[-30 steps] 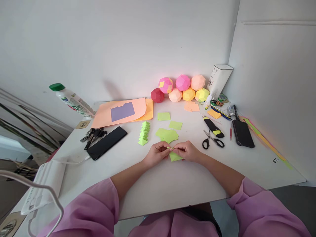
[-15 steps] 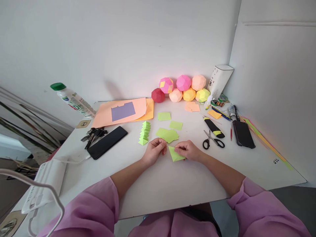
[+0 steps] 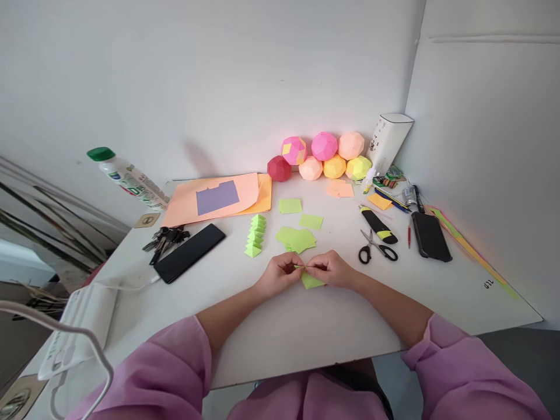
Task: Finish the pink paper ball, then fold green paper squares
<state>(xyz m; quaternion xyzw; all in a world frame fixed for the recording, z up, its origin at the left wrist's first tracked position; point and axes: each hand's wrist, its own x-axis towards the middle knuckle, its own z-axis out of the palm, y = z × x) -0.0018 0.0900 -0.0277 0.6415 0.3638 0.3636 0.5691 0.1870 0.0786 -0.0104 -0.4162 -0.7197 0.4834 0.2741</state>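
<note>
A small folded piece of light green paper [image 3: 312, 280] is pinched between both hands near the front of the table. My left hand [image 3: 280, 274] closes thumb and fingers on its upper left corner. My right hand [image 3: 331, 269] grips its upper edge, fingertips almost touching the left ones. Just beyond lies a pile of flat green paper pieces [image 3: 296, 238], and two more groups, a green rectangle [image 3: 311, 221] and a green stack [image 3: 290, 205], sit behind it. To the left stands a row of folded green paper units [image 3: 256, 236], nested together.
Scissors [image 3: 378, 252] and a box cutter [image 3: 378, 226] lie to the right, with a phone [image 3: 431, 236] farther over. At left are a black phone [image 3: 190, 254], keys [image 3: 168, 240] and peach paper sheets [image 3: 184, 204]. Faceted paper balls [image 3: 324, 146] are stacked against the wall.
My left hand has moved right to the green paper and now pinches its corner. The right hand still holds the paper, which shows less between the hands.
</note>
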